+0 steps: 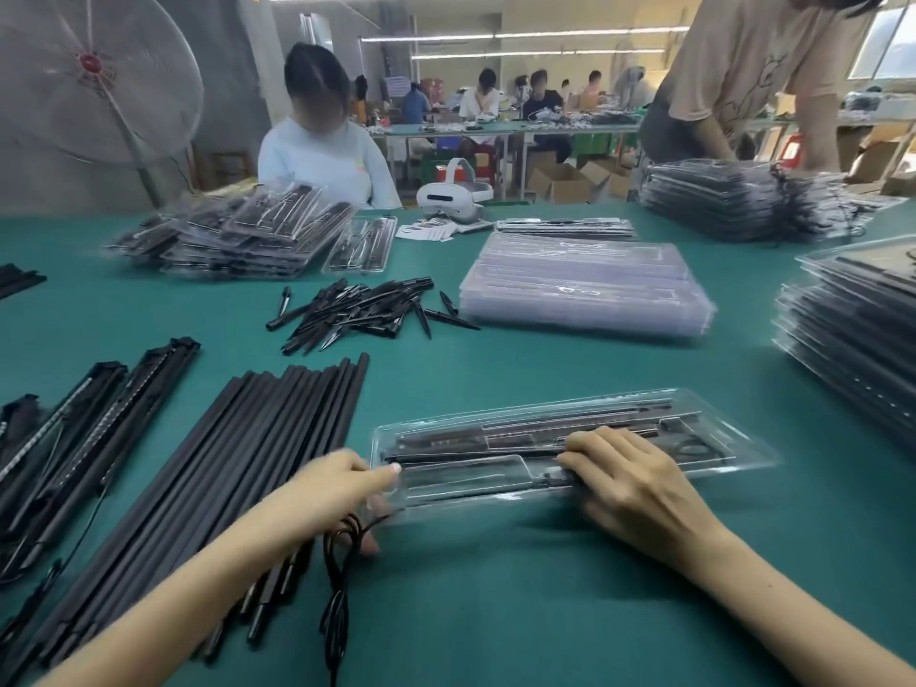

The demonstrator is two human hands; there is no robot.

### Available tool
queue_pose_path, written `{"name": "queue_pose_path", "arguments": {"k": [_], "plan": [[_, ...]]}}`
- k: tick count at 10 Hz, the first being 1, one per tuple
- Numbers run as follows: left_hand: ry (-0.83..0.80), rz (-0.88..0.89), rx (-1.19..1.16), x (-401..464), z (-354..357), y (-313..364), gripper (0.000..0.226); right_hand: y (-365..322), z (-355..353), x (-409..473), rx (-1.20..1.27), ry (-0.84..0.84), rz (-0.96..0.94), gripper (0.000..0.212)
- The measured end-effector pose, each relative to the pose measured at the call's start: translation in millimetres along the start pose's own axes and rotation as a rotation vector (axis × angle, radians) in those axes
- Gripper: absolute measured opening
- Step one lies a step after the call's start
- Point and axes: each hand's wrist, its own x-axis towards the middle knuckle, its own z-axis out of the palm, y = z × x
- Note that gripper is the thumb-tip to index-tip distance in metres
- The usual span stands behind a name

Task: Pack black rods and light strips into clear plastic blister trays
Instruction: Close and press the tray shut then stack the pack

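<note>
Light strips: we see them at the far left edge, wires trailing, within the left arm's reach.
Black rods: we see them fanned side by side, probably so one lifts off at a time.
Left hand: we see it pinching the tray's left end, thumb on top, likely steadying it; a black cable loops below.
Blister tray: it lies in front of us on the green table, with dark parts already seated in its channels.
Right hand: its fingers curl down onto the tray's contents, apparently pressing a piece home.
Empty trays: we see them stacked beyond, ready for the next fill.
</note>
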Motion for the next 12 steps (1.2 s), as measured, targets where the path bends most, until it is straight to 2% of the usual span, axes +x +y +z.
{"name": "queue_pose_path", "arguments": {"k": [1,2,3,4,5,6,7,9,10,11,12], "plan": [[0.745,0.563,0.59,-28,7,1,0.04,-4,2,7,-0.04,-0.048,-0.003,0.011],[0.176,0.535,-0.315,-69,62,26,0.036,-10,2,15,-0.059,-0.082,0.004,0.01],[-0.488,-0.096,-1.151,-67,122,41,0.024,-14,0,21,-0.072,-0.12,-0.041,0.012],[-0.433,-0.178,-1.522,-39,142,61,0.018,-18,-4,29,-0.04,-0.151,-0.005,0.016],[-0.257,-0.044,-1.565,-20,143,78,0.027,-21,-10,34,-0.001,-0.172,0.063,0.008],[-0.227,-0.033,-1.47,-7,138,81,0.049,-27,-11,33,0.058,-0.203,0.145,0.028],[-0.24,-0.033,-1.483,-2,138,76,0.051,-33,-7,29,0.083,-0.225,0.159,0.031],[-0.295,-0.04,-1.561,-1,137,71,0.026,-34,-8,30,0.182,-0.309,0.194,0.031],[-0.364,0.045,-1.577,-1,135,68,0.019,-32,-17,31,0.281,-0.401,0.237,0.027],[-0.323,0.082,-1.541,2,138,67,0.015,-19,-36,25,0.48,-0.568,0.269,0.037],[-0.331,0.158,-1.419,3,144,62,0.016,4,-55,30,0.737,-0.508,0.417,0.035]]}}
